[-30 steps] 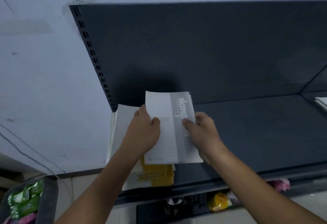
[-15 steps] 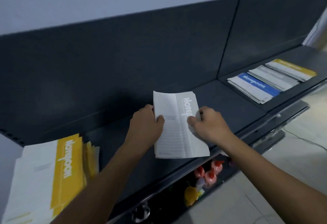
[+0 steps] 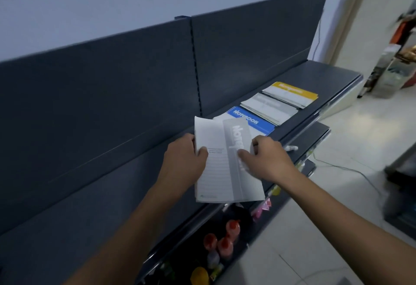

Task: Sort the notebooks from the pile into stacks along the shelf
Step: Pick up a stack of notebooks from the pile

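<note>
At frame centre, the left hand (image 3: 182, 160) and right hand (image 3: 267, 160) each pinched the thin grey notebook (image 3: 225, 172) in a closed grip above the flat dark metal shelf (image 3: 90, 205). A blue stack (image 3: 254, 122), a grey stack (image 3: 270, 106) and a yellow stack (image 3: 290, 93) lay side by side on the shelf, toward the upper right.

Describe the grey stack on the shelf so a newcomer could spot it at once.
Follow the dark shelf toward its right end, where three notebook stacks lie side by side. The grey stack is the middle one, between the blue stack and the yellow stack. Its band is pale grey, not coloured.
</note>
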Available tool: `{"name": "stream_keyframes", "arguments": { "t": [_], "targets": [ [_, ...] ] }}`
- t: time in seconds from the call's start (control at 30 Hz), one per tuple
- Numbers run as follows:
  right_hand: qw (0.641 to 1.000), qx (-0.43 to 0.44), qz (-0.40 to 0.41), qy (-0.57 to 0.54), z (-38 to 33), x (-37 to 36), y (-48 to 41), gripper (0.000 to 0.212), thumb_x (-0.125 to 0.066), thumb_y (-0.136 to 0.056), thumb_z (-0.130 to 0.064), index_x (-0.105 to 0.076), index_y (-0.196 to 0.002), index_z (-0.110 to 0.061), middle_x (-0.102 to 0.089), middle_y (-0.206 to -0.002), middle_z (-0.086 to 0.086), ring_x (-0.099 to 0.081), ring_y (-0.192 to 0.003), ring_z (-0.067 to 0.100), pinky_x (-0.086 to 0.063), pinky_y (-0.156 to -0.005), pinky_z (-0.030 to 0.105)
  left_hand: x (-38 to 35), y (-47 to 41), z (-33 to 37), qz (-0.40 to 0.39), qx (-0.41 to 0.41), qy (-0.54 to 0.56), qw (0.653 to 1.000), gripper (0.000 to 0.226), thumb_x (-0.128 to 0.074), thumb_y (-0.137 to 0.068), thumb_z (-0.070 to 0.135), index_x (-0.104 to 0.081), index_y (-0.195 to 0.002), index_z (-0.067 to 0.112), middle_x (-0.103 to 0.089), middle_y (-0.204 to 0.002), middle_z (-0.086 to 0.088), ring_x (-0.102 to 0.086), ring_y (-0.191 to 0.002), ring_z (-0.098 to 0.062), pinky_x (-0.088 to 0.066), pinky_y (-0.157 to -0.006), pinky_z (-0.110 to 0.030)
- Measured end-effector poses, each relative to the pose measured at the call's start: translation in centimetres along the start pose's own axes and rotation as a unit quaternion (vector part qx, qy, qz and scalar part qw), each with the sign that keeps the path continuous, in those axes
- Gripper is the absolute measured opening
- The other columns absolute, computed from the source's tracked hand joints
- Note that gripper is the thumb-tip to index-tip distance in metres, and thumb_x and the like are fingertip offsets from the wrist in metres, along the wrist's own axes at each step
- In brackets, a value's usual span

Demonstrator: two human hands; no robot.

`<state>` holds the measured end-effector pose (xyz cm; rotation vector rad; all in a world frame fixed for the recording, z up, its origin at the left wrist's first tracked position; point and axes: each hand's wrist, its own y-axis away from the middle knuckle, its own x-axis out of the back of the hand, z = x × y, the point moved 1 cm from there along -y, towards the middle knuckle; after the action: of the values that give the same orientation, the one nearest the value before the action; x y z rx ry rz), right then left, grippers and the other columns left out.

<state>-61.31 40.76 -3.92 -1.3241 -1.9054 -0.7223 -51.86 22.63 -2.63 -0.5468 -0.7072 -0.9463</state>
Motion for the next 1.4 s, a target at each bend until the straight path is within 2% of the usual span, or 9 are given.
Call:
{"name": "stream_keyframes", "arguments": {
  "t": [0.27, 0.4, 0.5, 0.57, 0.7, 0.83, 1.07, 1.3, 1.4],
  "targets": [
    [0.998, -0.052, 0.028, -0.006, 6.5, 5.1, -4.9, 0.034, -0.067, -0.091, -0.042, -0.062, -0.093, -0.009, -0.067, -0.086, 0.003, -0.064, -0.085, 0.024, -0.05, -0.069, 0.034, -7.6, -6.2, 5.6, -0.054, -0.025, 0.008, 0.998, 0.016, -0.058, -0.093, 0.032, -0.061, -0.1, 0.018, -0.067, -0.095, 0.008, -0.064, -0.084, -0.008, -0.055, -0.071, -0.03],
    [0.995, -0.09, 0.045, -0.018, 9.3, 6.7, -8.0, 0.034, -0.067, -0.089, -0.042, -0.062, -0.089, -0.009, -0.069, -0.083, 0.004, -0.065, -0.082, 0.024, -0.057, -0.075, 0.04, -11.2, -9.9, 7.8, -0.073, -0.052, 0.014, 0.996, 0.015, -0.058, -0.095, 0.031, -0.062, -0.099, 0.018, -0.066, -0.09, 0.008, -0.062, -0.079, -0.007, -0.045, -0.06, -0.017],
    [0.991, -0.118, 0.064, -0.021, 11.2, 8.1, -10.9, 0.036, -0.066, -0.087, -0.044, -0.065, -0.093, -0.008, -0.072, -0.085, 0.005, -0.067, -0.083, 0.023, -0.058, -0.079, 0.045, -14.0, -13.7, 9.4, -0.089, -0.064, 0.019, 0.994, 0.014, -0.058, -0.095, 0.033, -0.062, -0.099, 0.02, -0.067, -0.089, 0.009, -0.061, -0.077, -0.006, -0.042, -0.058, -0.017],
    [0.989, -0.128, 0.064, -0.029, 11.9, 8.9, -12.3, 0.035, -0.065, -0.087, -0.04, -0.067, -0.093, -0.006, -0.074, -0.084, 0.005, -0.069, -0.08, 0.022, -0.059, -0.076, 0.045, -15.5, -15.7, 10.2, -0.095, -0.067, 0.009, 0.993, 0.014, -0.056, -0.095, 0.034, -0.061, -0.098, 0.021, -0.067, -0.089, 0.01, -0.061, -0.078, -0.006, -0.041, -0.059, -0.019],
    [0.983, -0.157, 0.069, -0.069, 14.0, 10.9, -15.3, 0.022, -0.064, -0.086, -0.03, -0.064, -0.078, -0.009, -0.067, -0.068, 0.001, -0.066, -0.069, 0.023, -0.06, -0.066, 0.043, -18.6, -19.3, 12.6, -0.11, -0.081, 0.004, 0.991, 0.016, -0.053, -0.096, 0.035, -0.06, -0.097, 0.021, -0.067, -0.089, 0.008, -0.063, -0.084, -0.013, -0.054, -0.071, -0.034],
    [0.974, -0.186, 0.081, -0.104, 16.5, 12.7, -17.4, 0.024, -0.063, -0.08, -0.031, -0.069, -0.086, -0.009, -0.072, -0.078, 0.007, -0.071, -0.079, 0.029, -0.062, -0.068, 0.05, -21.4, -21.8, 15.5, -0.12, -0.1, -0.013, 0.988, 0.018, -0.052, -0.098, 0.032, -0.062, -0.101, 0.017, -0.069, -0.09, 0.005, -0.061, -0.079, -0.01, -0.047, -0.062, -0.028],
    [0.967, -0.199, 0.084, -0.134, 22.7, 16.7, -21.4, 0.022, -0.062, -0.081, -0.03, -0.069, -0.086, -0.011, -0.072, -0.081, 0.008, -0.071, -0.082, 0.031, -0.061, -0.071, 0.053, -27.3, -24.9, 21.3, -0.123, -0.099, -0.019, 0.987, 0.018, -0.053, -0.096, 0.033, -0.063, -0.102, 0.02, -0.069, -0.093, 0.006, -0.062, -0.088, -0.018, -0.048, -0.073, -0.032],
    [0.971, -0.176, 0.063, -0.147, 30.5, 22.8, -26.3, 0.016, -0.062, -0.084, -0.027, -0.07, -0.086, -0.013, -0.073, -0.08, 0.009, -0.067, -0.07, 0.023, -0.062, -0.074, 0.05, -34.0, -27.0, 28.8, -0.103, -0.087, -0.023, 0.991, 0.015, -0.052, -0.095, 0.032, -0.063, -0.1, 0.022, -0.068, -0.09, 0.008, -0.059, -0.081, -0.014, -0.041, -0.067, -0.029],
    [0.976, -0.164, 0.057, -0.135, 34.1, 25.5, -28.2, 0.019, -0.059, -0.085, -0.029, -0.069, -0.09, -0.013, -0.073, -0.08, 0.008, -0.071, -0.079, 0.028, -0.061, -0.075, 0.051, -36.7, -27.8, 32.5, -0.092, -0.084, -0.021, 0.992, 0.016, -0.052, -0.096, 0.031, -0.064, -0.102, 0.022, -0.068, -0.091, 0.007, -0.059, -0.084, -0.016, -0.042, -0.07, -0.03]
  ]
}}
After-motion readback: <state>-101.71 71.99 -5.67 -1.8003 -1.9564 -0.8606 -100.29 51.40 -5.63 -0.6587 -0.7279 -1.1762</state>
